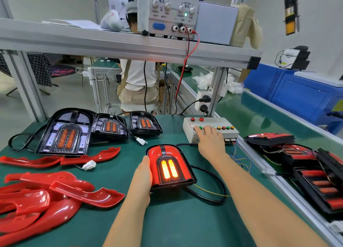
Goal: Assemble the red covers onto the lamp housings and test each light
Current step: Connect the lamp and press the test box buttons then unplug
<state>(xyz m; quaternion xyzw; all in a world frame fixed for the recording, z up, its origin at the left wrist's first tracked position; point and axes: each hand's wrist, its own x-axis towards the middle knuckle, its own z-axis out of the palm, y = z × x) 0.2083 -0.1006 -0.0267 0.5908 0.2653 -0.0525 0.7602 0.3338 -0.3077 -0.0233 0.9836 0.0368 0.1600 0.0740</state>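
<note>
On the green matted surface [176,220], the left hand [142,176] holds the red-covered black arched lamp [171,169] by its left edge, its grip curled round that side; the fingertips cannot be seen. The lamp lies flat near the middle of the surface, its two upright amber bars glowing brightly. The right hand [210,140] rests on the white rectangular control box [213,121] just behind the lamp to the right, its grip spread, with straight fingers touching the row of small coloured push buttons [223,127]. A black cable [215,178] loops out beside the lamp's right side. Three open black lamp housings [109,126] lie in a row at the back left, and loose glossy red plastic covers [55,196] lie piled at the near left. More red-and-black lamps [306,163] are stacked at the right, beyond the aluminium rail [278,179]
</note>
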